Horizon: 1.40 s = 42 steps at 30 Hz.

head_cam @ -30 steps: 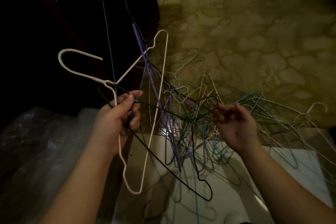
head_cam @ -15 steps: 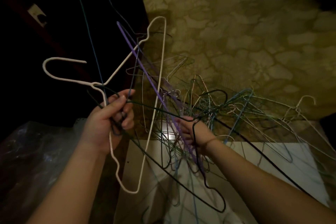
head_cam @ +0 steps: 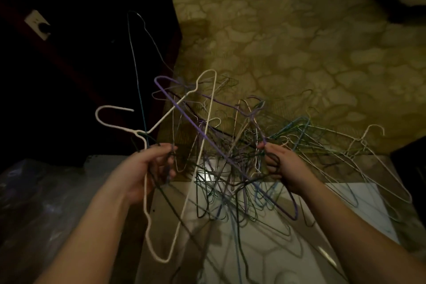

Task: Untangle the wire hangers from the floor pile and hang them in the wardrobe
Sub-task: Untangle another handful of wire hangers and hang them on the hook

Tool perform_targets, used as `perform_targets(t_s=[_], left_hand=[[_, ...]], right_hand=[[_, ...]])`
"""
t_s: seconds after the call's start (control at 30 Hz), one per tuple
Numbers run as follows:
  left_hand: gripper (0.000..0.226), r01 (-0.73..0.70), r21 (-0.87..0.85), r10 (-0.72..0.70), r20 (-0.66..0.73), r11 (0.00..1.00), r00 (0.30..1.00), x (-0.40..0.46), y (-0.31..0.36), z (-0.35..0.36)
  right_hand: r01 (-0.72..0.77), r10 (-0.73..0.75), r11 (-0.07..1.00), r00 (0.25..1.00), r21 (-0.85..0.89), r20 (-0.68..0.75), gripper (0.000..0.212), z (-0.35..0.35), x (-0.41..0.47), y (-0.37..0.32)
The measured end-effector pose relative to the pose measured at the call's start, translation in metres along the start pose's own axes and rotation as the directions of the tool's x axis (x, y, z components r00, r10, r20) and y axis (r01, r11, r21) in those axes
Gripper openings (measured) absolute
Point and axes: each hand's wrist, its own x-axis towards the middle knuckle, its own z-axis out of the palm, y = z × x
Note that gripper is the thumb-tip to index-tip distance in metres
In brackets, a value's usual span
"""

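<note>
Here left hand (head_cam: 147, 168) grips white hanger (head_cam: 202, 145); right hand (head_cam: 283, 168) pinches purple hanger (head_cam: 221, 157).

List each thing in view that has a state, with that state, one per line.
left hand: grips the white hanger with several dark wires.
right hand: grips the purple hanger near its neck, plus a dark wire.
white hanger: lifted, hook pointing left.
purple hanger: raised, lower corner threaded through the tangle.
hanger pile: tangled on the floor.
plastic sheet: crumpled, lower left.
</note>
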Motion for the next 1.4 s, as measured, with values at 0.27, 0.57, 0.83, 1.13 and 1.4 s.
perform_targets(t_s=[0.27,0.57,0.83,1.13,1.4], left_hand=[[0.008,-0.08,-0.249,0.07,-0.05,0.965,0.996,0.036,-0.037,0.038],[0.05,-0.169,-0.271,0.21,0.13,0.948,0.969,0.025,-0.021,0.018],[0.07,-0.212,0.028,0.206,0.143,0.977,0.968,0.015,-0.012,0.002],[0.052,-0.209,0.19,0.183,0.143,0.959,0.973,0.006,-0.005,-0.018],[0.031,-0.21,0.114,0.205,0.054,0.971,0.977,0.001,-0.006,-0.027]], right_hand=[[-0.233,0.193,0.962,0.948,0.139,0.254,0.009,0.052,-0.012,0.027],[-0.208,0.276,0.88,0.955,-0.427,0.104,0.032,0.008,0.006,0.048],[-0.263,0.147,0.726,0.962,-0.635,-0.23,0.027,0.002,0.084,0.05],[0.138,-0.116,-0.207,0.98,-0.968,0.165,0.082,0.013,0.164,0.038],[0.357,0.137,-0.598,0.928,-0.717,0.347,0.053,0.017,0.172,0.065]])
